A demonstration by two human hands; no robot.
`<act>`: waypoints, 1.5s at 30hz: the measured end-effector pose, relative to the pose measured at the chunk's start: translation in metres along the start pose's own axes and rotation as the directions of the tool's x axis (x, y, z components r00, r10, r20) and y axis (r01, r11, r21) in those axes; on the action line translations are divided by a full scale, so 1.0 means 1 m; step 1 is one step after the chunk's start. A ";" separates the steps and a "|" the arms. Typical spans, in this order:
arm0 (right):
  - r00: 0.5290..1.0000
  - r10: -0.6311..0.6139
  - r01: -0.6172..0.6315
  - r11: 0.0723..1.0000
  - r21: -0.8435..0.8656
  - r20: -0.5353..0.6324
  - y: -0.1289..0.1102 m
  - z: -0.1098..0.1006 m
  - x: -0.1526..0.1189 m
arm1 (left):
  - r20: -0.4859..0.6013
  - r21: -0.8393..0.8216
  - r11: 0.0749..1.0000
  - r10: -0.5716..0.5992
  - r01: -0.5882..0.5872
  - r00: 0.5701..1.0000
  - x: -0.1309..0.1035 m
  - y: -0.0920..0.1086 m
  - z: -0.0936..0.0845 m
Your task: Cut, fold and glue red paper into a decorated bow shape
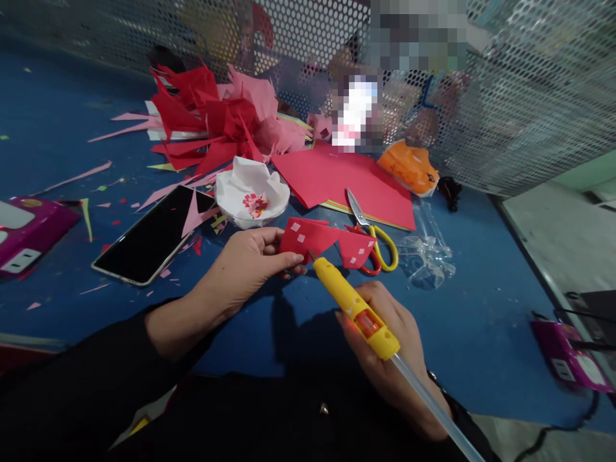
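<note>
My left hand point(257, 260) pinches the left end of a red paper piece point(315, 239) dotted with small pale squares. The piece is cut into petal-like sections and held above the table. My right hand point(392, 333) is closed around a yellow hot glue gun point(353, 307), whose tip points at the paper's lower edge; I cannot tell if they touch. A clear glue stick point(433, 398) juts from the gun's back end. Just behind the paper lie scissors point(382, 247) with yellow and red handles, partly hidden. A white paper bowl shape point(253, 192) with red and pink bits inside stands behind my left hand.
A black-screened phone point(151, 240) lies left among paper scraps. Red and pink paper cuttings point(216, 115) are heaped at the back, beside red sheets point(351, 176) and an orange packet point(411, 168). Purple power strips point(36, 234) sit at both sides. A perforated metal panel point(298, 32) bounds the back.
</note>
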State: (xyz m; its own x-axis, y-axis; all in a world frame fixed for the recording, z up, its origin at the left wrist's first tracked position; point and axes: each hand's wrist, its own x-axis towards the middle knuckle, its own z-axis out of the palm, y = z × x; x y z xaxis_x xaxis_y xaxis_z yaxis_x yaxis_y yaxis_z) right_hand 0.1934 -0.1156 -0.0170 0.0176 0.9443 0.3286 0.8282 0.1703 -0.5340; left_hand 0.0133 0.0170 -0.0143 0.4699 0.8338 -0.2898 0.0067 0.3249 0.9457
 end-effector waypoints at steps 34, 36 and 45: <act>0.999 -0.006 0.003 0.999 -0.050 -0.044 -0.003 0.000 0.003 | -0.031 0.078 0.997 0.001 0.001 1.000 -0.001 0.003 0.001; 0.999 -0.007 0.005 0.999 -0.049 -0.045 -0.002 0.000 0.003 | -0.037 0.082 0.997 -0.001 0.004 0.999 -0.001 0.003 0.001; 0.998 -0.015 0.013 0.999 -0.040 -0.060 -0.001 0.000 0.002 | -0.007 0.063 0.998 0.012 -0.012 1.000 -0.001 0.000 -0.001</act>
State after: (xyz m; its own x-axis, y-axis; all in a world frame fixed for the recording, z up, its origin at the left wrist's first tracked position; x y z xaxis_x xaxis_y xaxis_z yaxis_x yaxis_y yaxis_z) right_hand 0.1924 -0.1135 -0.0153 0.0387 0.9231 0.3826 0.8503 0.1707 -0.4979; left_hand 0.0120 0.0170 -0.0139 0.4635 0.8409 -0.2794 0.0568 0.2865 0.9564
